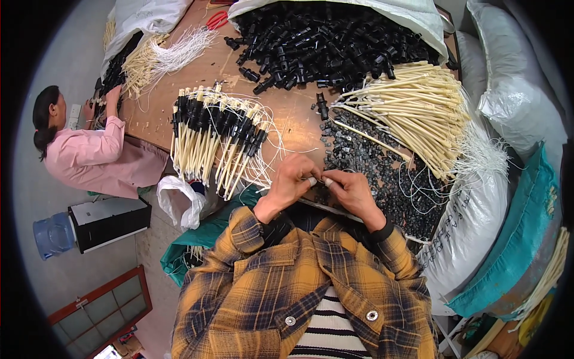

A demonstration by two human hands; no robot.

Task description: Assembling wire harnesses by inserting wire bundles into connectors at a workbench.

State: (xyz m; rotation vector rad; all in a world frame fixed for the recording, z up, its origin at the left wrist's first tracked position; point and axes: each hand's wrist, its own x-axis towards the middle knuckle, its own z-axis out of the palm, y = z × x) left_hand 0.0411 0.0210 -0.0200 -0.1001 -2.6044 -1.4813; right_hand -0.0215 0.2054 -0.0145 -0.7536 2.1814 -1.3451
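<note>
Near the table's front edge my left hand (pixel 291 182) and my right hand (pixel 354 192) meet with fingertips pinched. Whatever lies between them is too small to make out. Beside my right hand spreads a heap of small dark plastic pieces (pixel 421 200). A loose cream rod (pixel 371 139) lies across that heap. To the left of my hands rests a row of cream rods with black fittings (pixel 218 137) and white cords. A thick bundle of plain cream rods (pixel 412 110) fans out at the right, its white cords (pixel 478 155) hanging off the edge.
Black plastic fittings (pixel 335 48) spill from a white sack at the back, near red-handled scissors (pixel 217 20). More corded rods (pixel 140 66) lie far left, by a person in pink (pixel 89 146). White sacks (pixel 520 90) and a teal sack (pixel 511 251) crowd the right.
</note>
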